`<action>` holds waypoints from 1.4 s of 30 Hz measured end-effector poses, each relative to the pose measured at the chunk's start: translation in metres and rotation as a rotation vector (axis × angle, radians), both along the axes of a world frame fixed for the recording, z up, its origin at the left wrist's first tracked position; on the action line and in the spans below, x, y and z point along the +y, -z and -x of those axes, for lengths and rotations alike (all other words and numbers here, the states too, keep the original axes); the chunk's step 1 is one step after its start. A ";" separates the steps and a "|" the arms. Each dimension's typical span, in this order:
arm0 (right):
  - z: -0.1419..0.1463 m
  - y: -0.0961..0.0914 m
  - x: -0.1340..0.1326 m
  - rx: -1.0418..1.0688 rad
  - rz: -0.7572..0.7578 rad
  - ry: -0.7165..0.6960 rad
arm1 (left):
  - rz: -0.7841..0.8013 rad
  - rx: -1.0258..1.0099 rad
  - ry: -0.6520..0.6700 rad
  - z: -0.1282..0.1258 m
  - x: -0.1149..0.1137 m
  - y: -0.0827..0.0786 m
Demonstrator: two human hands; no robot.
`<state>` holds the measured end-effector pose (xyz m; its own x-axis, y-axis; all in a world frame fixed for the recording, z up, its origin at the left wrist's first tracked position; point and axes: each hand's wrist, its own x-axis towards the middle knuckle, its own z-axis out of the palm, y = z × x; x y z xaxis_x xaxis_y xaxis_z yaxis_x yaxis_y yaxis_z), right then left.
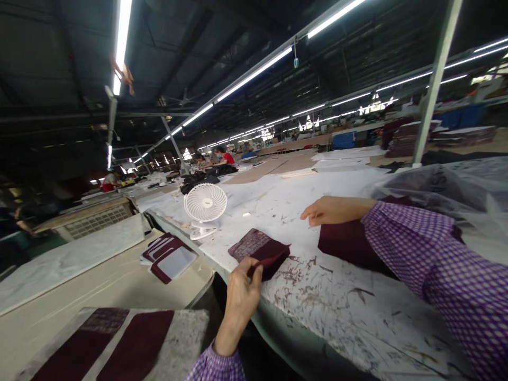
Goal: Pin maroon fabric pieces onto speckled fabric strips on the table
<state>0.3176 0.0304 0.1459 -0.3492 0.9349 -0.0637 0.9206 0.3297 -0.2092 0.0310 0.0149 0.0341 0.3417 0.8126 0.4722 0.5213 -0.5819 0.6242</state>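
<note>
My left hand (241, 288) pinches the near edge of a maroon fabric piece (273, 255) between thumb and fingers. This piece has a greyish mottled section at its far left and rests on the white-covered table (293, 196). To the right, my right hand (337, 210) hovers over the table, its fingers pointing left and partly extended, with nothing visible in them. Just below it lies a larger maroon fabric stack (345, 241), partly hidden by my right forearm and its purple checked sleeve.
A white clip fan (205, 203) stands at the table's left edge. On a lower surface are maroon-bordered pieces with pale centres (174, 259) and a grey board (186, 323) bearing two maroon strips. Clear plastic sheeting (456, 185) lies right. A metal post (436, 84) rises behind it.
</note>
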 end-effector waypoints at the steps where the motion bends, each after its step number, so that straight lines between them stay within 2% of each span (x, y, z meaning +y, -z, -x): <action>1: 0.016 0.003 -0.001 0.063 0.065 -0.092 | 0.052 -0.059 -0.026 0.000 0.002 0.001; 3: 0.044 0.013 -0.002 0.142 0.177 -0.177 | 0.102 -0.096 -0.024 0.002 0.005 0.003; 6: 0.072 0.030 -0.003 0.157 0.160 -0.207 | 0.123 -0.070 -0.007 0.002 0.005 0.005; 11: 0.087 0.047 -0.001 0.022 -0.195 -0.226 | 0.091 0.017 -0.011 -0.010 0.004 -0.002; 14: 0.091 0.055 0.002 0.210 -0.347 -0.251 | -0.020 0.092 -0.085 -0.017 0.010 -0.005; 16: 0.093 0.063 0.006 0.394 -0.413 -0.142 | -0.040 0.046 -0.160 -0.018 0.017 -0.004; 18: 0.095 0.073 0.009 0.442 -0.455 -0.034 | 0.028 -0.093 -0.199 -0.016 0.024 0.000; 19: 0.095 0.078 0.010 0.395 -0.452 -0.031 | 0.090 -0.197 -0.188 -0.015 0.027 0.003; 23: 0.097 0.097 0.011 0.109 -0.391 -0.193 | 0.399 -0.806 -0.096 0.004 0.041 0.007; 25: 0.098 0.102 0.012 0.045 -0.384 -0.211 | 0.498 -1.119 -0.165 0.027 0.050 0.003; 26: 0.098 0.104 0.012 0.027 -0.379 -0.206 | 0.521 -1.238 -0.269 0.041 0.055 -0.001; 27: 0.097 0.104 0.012 0.016 -0.369 -0.204 | 0.534 -1.336 -0.368 0.057 0.060 -0.005; 29: 0.097 0.105 0.012 0.013 -0.358 -0.200 | 0.455 -1.434 -0.506 0.086 0.068 -0.014; 30: 0.097 0.106 0.013 0.018 -0.355 -0.200 | 0.389 -1.426 -0.577 0.097 0.070 -0.018; 32: 0.097 0.106 0.014 0.037 -0.348 -0.196 | 0.280 -1.362 -0.614 0.107 0.068 -0.023; 34: 0.097 0.105 0.014 0.074 -0.326 -0.187 | 0.222 -1.307 -0.580 0.099 0.058 -0.026; 36: 0.097 0.102 0.014 0.155 -0.288 -0.172 | 0.204 -1.228 -0.460 0.079 0.043 -0.025; 38: 0.097 0.096 0.013 0.293 -0.235 -0.126 | 0.260 -1.139 -0.277 0.056 0.026 -0.023; 42: 0.099 0.082 0.006 0.690 0.082 -0.074 | 0.343 -0.917 -0.058 0.023 0.006 -0.012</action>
